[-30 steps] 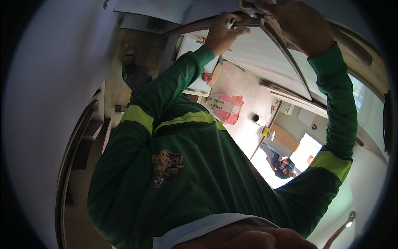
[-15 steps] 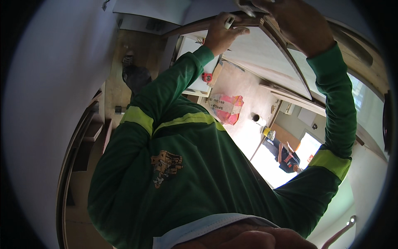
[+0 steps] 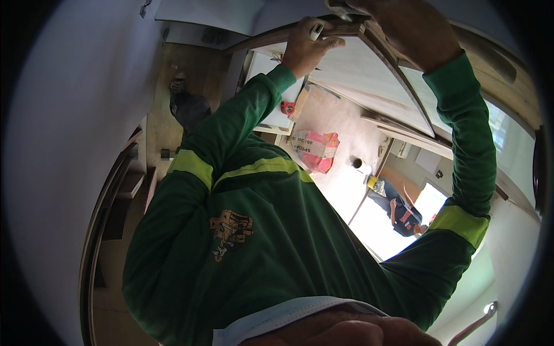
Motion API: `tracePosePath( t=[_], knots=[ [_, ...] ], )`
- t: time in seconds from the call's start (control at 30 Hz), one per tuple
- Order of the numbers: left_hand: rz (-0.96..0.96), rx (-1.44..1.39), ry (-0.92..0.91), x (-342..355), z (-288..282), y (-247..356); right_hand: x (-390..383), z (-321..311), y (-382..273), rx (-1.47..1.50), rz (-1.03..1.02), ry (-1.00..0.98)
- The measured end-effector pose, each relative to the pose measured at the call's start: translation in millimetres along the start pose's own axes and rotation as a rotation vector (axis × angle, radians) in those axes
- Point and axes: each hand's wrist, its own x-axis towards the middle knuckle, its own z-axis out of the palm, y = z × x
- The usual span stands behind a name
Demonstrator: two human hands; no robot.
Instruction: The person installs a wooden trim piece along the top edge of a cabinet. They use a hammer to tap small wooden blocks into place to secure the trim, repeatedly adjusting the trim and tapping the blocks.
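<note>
High at the top of the view, my left hand (image 3: 304, 49) has its fingers curled round a small whitish object (image 3: 315, 32) against a dark wooden frame edge (image 3: 259, 37), thumb stretched to the right. My right hand (image 3: 412, 32), closed and cut off by the upper border, is beside a pale, dirty object (image 3: 339, 8) at that same edge; what exactly it grips is hidden. A narrow wooden strip (image 3: 398, 81) runs down from there across a white panel (image 3: 346, 69). A red tape measure (image 3: 288, 108) lies on a white surface behind my left wrist.
A pink-and-white bag (image 3: 319, 158), a dark cylinder (image 3: 359, 165) and a yellow container (image 3: 375, 184) are on the pale floor (image 3: 323, 109). A co-worker (image 3: 401, 216) is in the bright area beyond. Shelving (image 3: 130, 181) and a dark shape (image 3: 190, 106) are at left.
My right hand and the pale object at it have shifted slightly left. The co-worker has moved, with an arm now raised. My left hand has barely moved.
</note>
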Motion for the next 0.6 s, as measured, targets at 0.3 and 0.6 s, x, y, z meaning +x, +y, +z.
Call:
tracePosePath(
  t=[0.3, 0.6],
  knots=[
    [-0.042, -0.056, -0.013, 1, -1, 0, 8, -7, -6, 0.038, -0.026, -0.04],
    [-0.025, 0.017, -0.024, 2, -3, 1, 6, 7, 3, 0.058, -0.069, 0.032]
  ],
)
